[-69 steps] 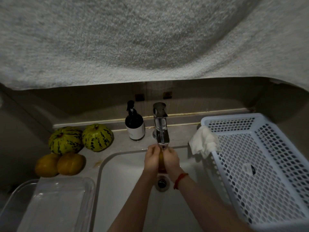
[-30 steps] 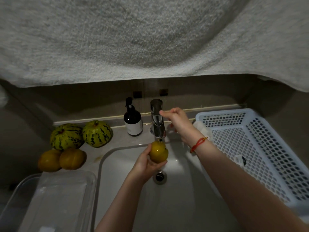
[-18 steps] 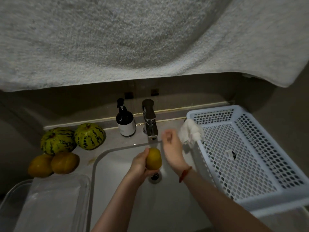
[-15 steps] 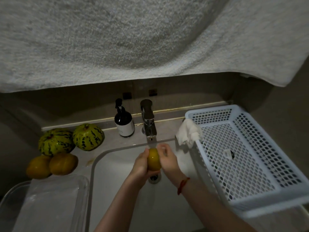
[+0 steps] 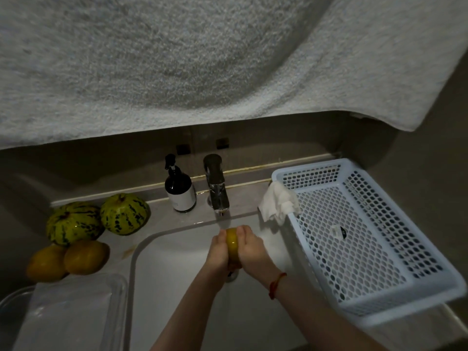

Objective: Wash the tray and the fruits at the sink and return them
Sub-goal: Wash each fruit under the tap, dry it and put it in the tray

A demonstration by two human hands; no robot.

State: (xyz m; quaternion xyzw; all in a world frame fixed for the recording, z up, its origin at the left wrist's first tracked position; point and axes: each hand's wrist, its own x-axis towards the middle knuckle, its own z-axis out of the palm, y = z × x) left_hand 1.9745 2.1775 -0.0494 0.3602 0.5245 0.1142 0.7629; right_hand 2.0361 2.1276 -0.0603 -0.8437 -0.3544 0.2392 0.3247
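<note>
Both hands have closed tighter around the yellow fruit [image 5: 232, 240]: left hand [image 5: 219, 252] and right hand [image 5: 250, 248] cup it between them under the faucet [image 5: 217, 191], over the sink [image 5: 177, 287]. Clear tray [image 5: 76, 312] sits on the tabletop [image 5: 243, 198] at left.

You've got one yellow fruit [image 5: 232, 241] over the sink [image 5: 177, 274], just below the faucet [image 5: 217, 188], pressed between your left hand [image 5: 219, 252] and right hand [image 5: 250, 249], with only a narrow strip of skin showing between the palms. Two green striped melons [image 5: 98, 219] sit side by side on the table left of the sink, with two orange-yellow fruits [image 5: 68, 259] touching each other just in front of them. The clear tray [image 5: 76, 312] lies flat at the near left, beside the sink rim.
</note>
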